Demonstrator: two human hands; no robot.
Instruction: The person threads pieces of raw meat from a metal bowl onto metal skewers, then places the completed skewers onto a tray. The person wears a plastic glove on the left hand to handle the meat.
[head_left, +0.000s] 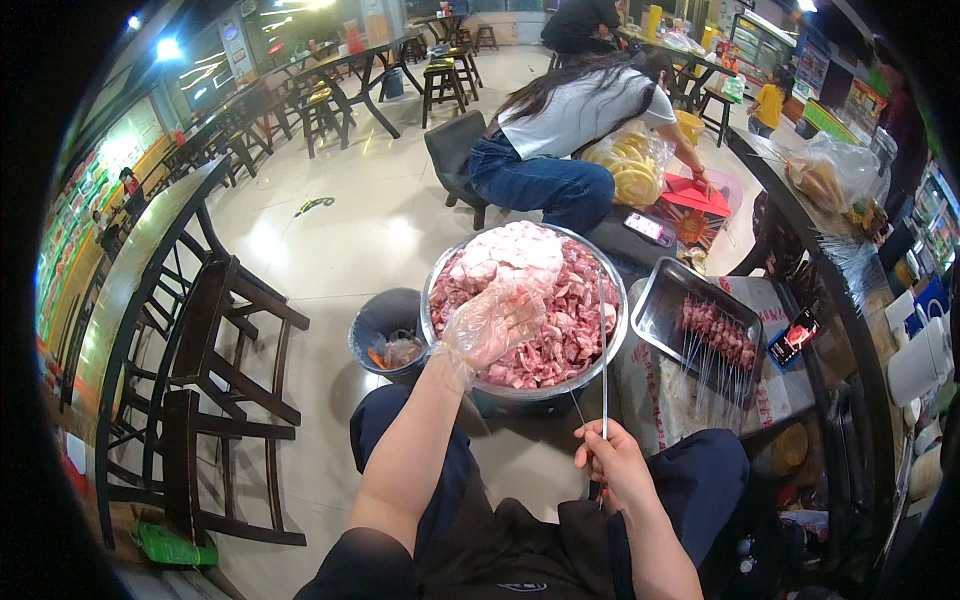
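Observation:
A large round metal basin (621, 341) heaped with chopped raw meat (576, 330) stands before my knees. Pale, fatty pieces (517, 251) are piled at its far side. My left hand (499, 319), in a clear plastic glove, rests over the meat; whether a piece is between its fingers cannot be made out. Bare, my right hand (611, 454) grips a long metal rod (604, 360) that points away across the basin's right side. A thin metal skewer (576, 406) also sticks out from its fingers.
To the right, a metal tray (660, 330) holds skewered meat (716, 330), beside a phone (793, 339). A grey bucket (375, 307) with scraps stands left of the basin. Ahead, a seated person (570, 135) bends over a red box (694, 199). Wooden stools (225, 337) stand left.

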